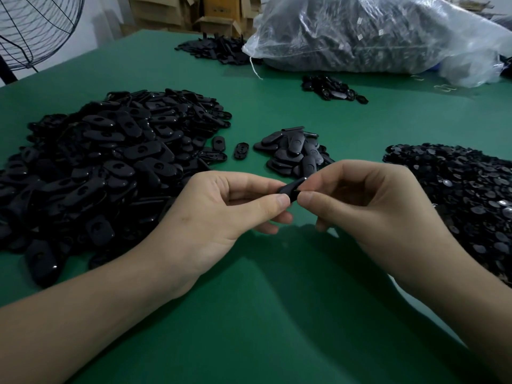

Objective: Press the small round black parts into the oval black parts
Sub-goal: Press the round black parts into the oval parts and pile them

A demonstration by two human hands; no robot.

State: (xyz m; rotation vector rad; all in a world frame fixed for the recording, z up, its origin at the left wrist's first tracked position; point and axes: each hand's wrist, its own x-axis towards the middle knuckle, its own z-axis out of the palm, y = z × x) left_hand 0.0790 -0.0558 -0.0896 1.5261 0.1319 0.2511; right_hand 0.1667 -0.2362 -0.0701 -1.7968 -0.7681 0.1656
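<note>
One oval black part [291, 189] is held above the green table [277, 314] between both hands. My left hand [221, 214] pinches its left end with thumb and fingers. My right hand [368, 206] pinches its right end between thumb and forefinger; any small round part there is hidden by the fingertips. A big heap of oval black parts [105, 167] lies to the left. A heap of small round black parts [465, 195] lies to the right. A small pile of oval parts [293, 151] sits just beyond my hands.
Two loose oval parts [230, 146] lie between the big heap and the small pile. Farther back are another small pile [332, 87], a flat pile [219, 49], and a large clear plastic bag [382, 34] of dark parts. A fan [36, 31] stands at the far left.
</note>
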